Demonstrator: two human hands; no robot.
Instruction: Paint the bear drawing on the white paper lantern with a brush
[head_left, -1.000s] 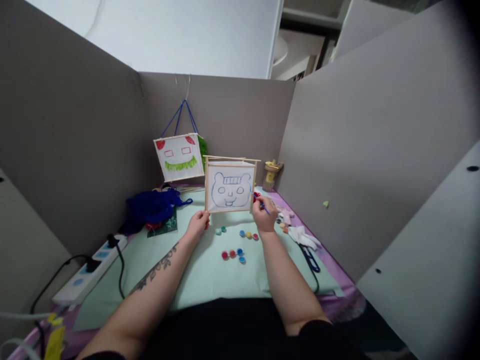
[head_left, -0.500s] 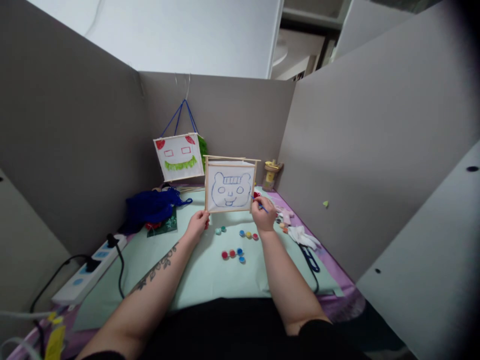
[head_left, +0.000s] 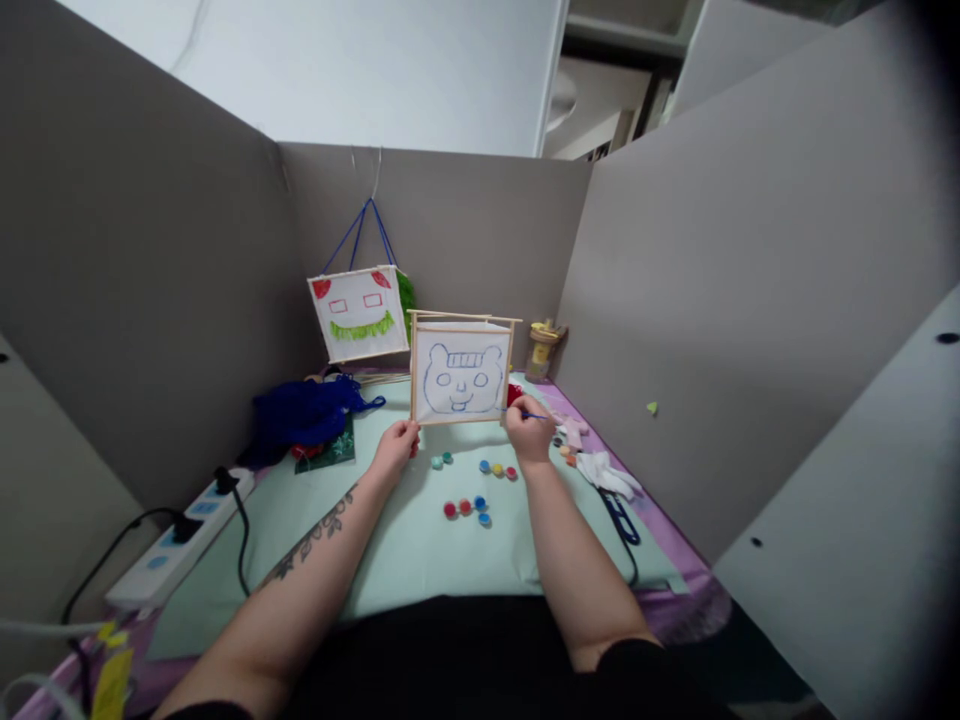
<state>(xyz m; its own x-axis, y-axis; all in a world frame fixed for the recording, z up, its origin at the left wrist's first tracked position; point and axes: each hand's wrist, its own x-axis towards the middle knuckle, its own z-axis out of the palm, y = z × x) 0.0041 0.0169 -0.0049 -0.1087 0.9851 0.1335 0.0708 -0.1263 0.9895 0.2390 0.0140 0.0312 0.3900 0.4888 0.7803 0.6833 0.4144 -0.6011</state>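
Observation:
A paper lantern [head_left: 461, 370] with a frame of thin wooden sticks stands tilted up in front of me, a blue animal face with round ears drawn on its white side. My left hand [head_left: 397, 445] grips its lower left corner, fingers closed. My right hand [head_left: 528, 432] is closed around a thin blue paintbrush [head_left: 534, 415], beside the lantern's lower right edge; the brush tip lies close to the face's outline, and I cannot tell if it touches. Small paint pots [head_left: 466, 507] in red and blue sit on the table below, with more pots [head_left: 498, 469] behind them.
A painted lantern [head_left: 361, 315] hangs by blue cords from a hook at the back left. Blue fabric [head_left: 304, 415] and a power strip [head_left: 180, 540] lie left. White gloves [head_left: 606, 473] and a dark-handled tool [head_left: 621, 518] lie right. Grey partitions [head_left: 720, 280] enclose the table.
My right hand has turned slightly, and the paintbrush now lies flatter, its tip lower by the right side of the drawn face. The left hand and lantern stay in place.

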